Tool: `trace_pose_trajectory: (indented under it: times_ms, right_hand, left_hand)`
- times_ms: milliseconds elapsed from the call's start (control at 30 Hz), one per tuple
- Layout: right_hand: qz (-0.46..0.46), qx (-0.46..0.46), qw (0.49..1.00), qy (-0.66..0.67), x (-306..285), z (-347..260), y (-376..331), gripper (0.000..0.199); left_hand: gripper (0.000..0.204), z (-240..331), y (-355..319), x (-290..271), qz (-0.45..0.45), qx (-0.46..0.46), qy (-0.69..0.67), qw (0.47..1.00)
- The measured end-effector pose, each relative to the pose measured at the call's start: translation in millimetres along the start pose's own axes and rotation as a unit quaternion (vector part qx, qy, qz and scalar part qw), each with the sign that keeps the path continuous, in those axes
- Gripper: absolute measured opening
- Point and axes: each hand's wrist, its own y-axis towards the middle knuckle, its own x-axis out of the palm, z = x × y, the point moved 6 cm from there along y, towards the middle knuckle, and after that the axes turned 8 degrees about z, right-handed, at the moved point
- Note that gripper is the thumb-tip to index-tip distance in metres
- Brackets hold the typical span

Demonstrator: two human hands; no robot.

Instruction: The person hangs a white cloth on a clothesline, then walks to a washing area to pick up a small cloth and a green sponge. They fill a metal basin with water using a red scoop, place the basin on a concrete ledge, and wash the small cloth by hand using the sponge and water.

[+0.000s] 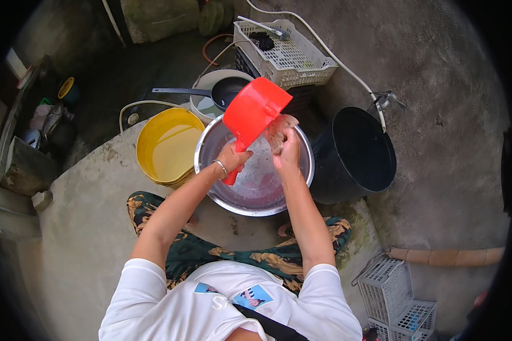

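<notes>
My left hand (233,158) is closed around the handle of a red plastic dipper (255,107), held tilted above a wide metal basin (249,212). The dipper's outer side and base face up, and its inside is hidden. In my right hand (289,152) is a bunched, tan, rag-like scrubber (276,134), pressed against the dipper's right side at the rim. Shallow water with some bubbles shows at the bottom of the basin, which stands between my knees.
Left of the basin stands a yellow bucket (148,149) of cloudy water. Behind it, a dark frying pan (230,90) rests across a white bucket (199,108). A tall black bucket (338,176) stands at the right. A white plastic crate (301,71) and a hose (335,55) are farther back.
</notes>
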Motion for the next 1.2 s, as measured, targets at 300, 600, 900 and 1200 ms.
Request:
trace_pose_trajectory:
  times_ms: [300, 600, 900, 1200]
  right_hand:
    - [0.007, -0.499, 0.566, -0.656, 49, -10, -64, 0.048]
    - [0.026, -0.354, 0.706, -0.613, 22, -50, 45, 0.034]
    - [-0.016, -0.585, 0.505, -0.635, 63, -17, -26, 0.036]
    - [-0.152, -0.625, 0.429, -0.635, 66, -2, -48, 0.030]
  left_hand:
    - [0.028, 6, -3, -12, 0.198, 0.108, 0.322, 0.919]
    - [0.026, -9, -13, 7, 0.175, 0.125, 0.301, 0.929]
    - [0.025, -18, 0, 12, 0.154, 0.117, 0.322, 0.927]
    - [0.024, -4, 5, 4, 0.152, 0.137, 0.353, 0.913]
